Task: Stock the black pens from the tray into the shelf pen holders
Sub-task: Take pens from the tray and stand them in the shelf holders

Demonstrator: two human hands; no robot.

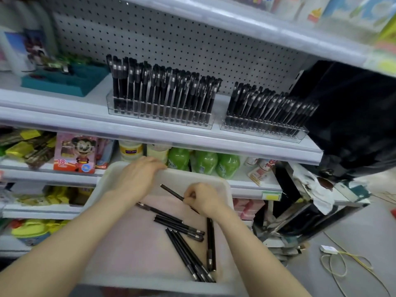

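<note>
The right hand (203, 198) was closed round one black pen (172, 191), fingers curled and pinching it near its middle, so that one end stuck out up and to the left, just above the tray's floor near the far wall. The pen's other end was hidden under the palm, and which end carried the tip could not be told.

The left hand (137, 179) gripped the tray (194, 176) with its fingers hooked over the far rim at the left corner. About eight loose pens (188, 254) lay scattered in the tray's middle and near-right part, some crossing one another.

Above and beyond the tray stood two clear pen holders on a shelf (150, 133), the left holder (159, 116) closer to the tray's centre line and the right holder (263, 129) off to its right. Both looked nearly full.

The main risk seemed to be the tight packing: a pen pushed into a crowded row could knock its neighbours askew or fail to seat and tip out, falling back toward the tray or past it. A mid-shaft pinch would give little control of the leading end. With only one hand on a corner, the tray might also tilt and send the loose pens sliding.
</note>
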